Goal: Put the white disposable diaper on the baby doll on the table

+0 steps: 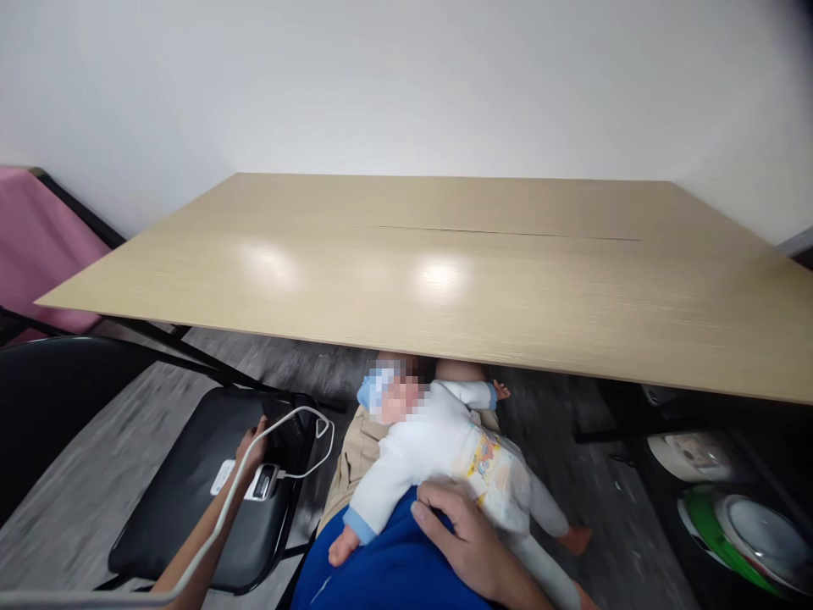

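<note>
A baby doll (438,440) in a white suit with blue cuffs and a printed diaper lies across my lap, below the table's front edge. My right hand (467,542) rests on its hip and diaper, fingers curled over it. My left hand (252,449) reaches down to a black chair seat (190,500) on my left and touches a small white and black device (257,481) with a white cable (298,424) looping from it. The left fingers are mostly hidden.
A long light wooden table (445,280) spans the view against a white wall. A pink cloth (38,246) hangs at far left. Green and white containers (737,525) sit on the floor at lower right.
</note>
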### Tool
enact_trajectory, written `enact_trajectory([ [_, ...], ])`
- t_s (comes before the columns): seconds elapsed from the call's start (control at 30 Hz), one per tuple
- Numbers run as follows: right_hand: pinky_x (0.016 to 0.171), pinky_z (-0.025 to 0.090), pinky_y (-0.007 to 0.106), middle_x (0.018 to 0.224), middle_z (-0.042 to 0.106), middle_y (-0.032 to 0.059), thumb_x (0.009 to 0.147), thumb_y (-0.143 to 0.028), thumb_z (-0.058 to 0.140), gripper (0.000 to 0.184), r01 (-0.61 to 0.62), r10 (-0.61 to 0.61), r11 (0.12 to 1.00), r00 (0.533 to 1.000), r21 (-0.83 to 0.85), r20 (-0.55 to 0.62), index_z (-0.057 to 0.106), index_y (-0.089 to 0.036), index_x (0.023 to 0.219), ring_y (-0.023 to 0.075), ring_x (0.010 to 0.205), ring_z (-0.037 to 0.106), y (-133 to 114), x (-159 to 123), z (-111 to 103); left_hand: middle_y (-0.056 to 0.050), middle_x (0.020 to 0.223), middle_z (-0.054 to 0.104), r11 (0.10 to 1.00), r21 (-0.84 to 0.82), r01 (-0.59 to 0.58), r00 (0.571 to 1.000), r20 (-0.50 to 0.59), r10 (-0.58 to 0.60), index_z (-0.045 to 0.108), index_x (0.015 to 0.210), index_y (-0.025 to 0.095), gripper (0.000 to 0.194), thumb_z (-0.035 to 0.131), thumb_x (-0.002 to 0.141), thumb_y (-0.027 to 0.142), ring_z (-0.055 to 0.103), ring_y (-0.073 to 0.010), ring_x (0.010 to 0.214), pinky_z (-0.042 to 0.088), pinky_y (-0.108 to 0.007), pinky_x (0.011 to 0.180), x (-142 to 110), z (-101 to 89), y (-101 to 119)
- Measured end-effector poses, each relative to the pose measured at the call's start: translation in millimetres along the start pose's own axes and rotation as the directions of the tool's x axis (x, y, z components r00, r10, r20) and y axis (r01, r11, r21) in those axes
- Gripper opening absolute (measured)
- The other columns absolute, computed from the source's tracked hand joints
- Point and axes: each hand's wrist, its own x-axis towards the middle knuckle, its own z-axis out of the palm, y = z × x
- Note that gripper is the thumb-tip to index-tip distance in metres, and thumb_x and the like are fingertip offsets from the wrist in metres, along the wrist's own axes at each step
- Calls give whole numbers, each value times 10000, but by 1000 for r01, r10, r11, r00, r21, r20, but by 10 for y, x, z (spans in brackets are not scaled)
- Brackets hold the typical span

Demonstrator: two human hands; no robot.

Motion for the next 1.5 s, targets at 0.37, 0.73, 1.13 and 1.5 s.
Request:
enact_trajectory([
  [0.37,733,492,315,844,630,28,1091,-555,547,384,-174,68,967,879,-185,-472,637,-243,886,210,802,611,484,-490,-1015,-108,950,813,950,57,-308,710,678,190,794,835,230,313,759,894,536,746,-382,1029,580,-404,944,-1147,-544,290],
  [0.73,1091,580,457,1303,780,122,1056,-531,627,382,-137,55,958,949,-251,-310,795,-259,1266,308,1235,727,856,-183,-1190,-135,1380,748,56,-527,-848,-424,739,524,651,1407,215,373,652,1086,405,633,-302,1311,430,-440,1165,-2551,1168,1049],
  [1.13,884,596,385,998,797,86,1076,-537,621,349,-149,-18,944,867,-295,-498,794,-241,1008,269,948,764,1121,37,-1392,-21,1137,858,137,-583,-801,-453,740,497,742,1146,273,141,643,1095,361,717,-225,1040,440,-392,1039,-2364,1298,1156],
  [1.5,1115,565,423,1395,721,142,1085,-329,588,293,173,-181,908,983,-382,17,762,-260,1311,289,1308,680,478,59,-1164,-54,1066,818,481,-584,-654,-405,807,429,727,1179,233,277,722,1029,466,762,-196,920,586,-294,828,-2385,991,1369],
])
